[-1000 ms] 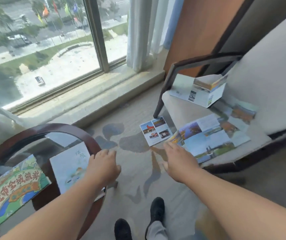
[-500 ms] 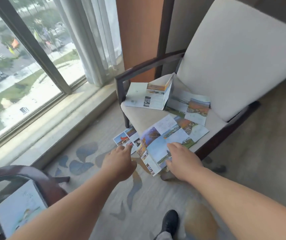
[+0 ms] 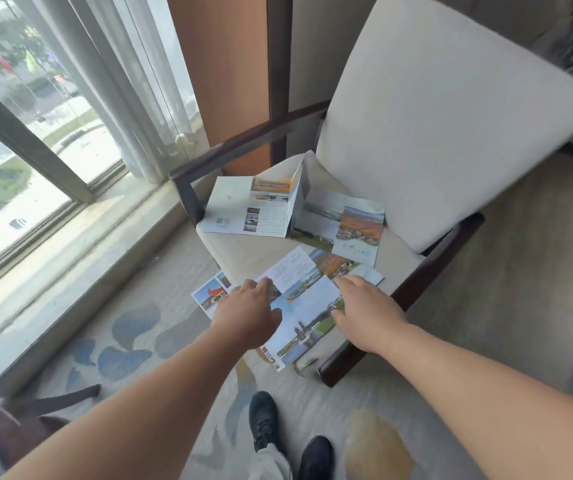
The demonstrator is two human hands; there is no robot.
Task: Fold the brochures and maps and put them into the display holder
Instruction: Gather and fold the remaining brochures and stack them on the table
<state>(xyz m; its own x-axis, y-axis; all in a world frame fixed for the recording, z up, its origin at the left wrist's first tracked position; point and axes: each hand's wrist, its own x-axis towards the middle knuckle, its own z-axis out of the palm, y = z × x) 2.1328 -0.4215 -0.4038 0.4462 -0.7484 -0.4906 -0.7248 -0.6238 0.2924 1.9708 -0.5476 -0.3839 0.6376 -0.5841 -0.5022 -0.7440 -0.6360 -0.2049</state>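
Both hands are reaching, fingers loosely apart, holding nothing: left hand [image 3: 247, 315], right hand [image 3: 364, 313]. Between the fingers, an unfolded brochure [image 3: 304, 306] is overhanging the armchair seat [image 3: 243, 251]; thin, limp paper, likely best pinched at opposite edges.

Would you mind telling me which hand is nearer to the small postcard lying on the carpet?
Left. The left hand is directly beside the postcard, overlapping its right edge; the right hand is farther right, over the unfolded brochure.
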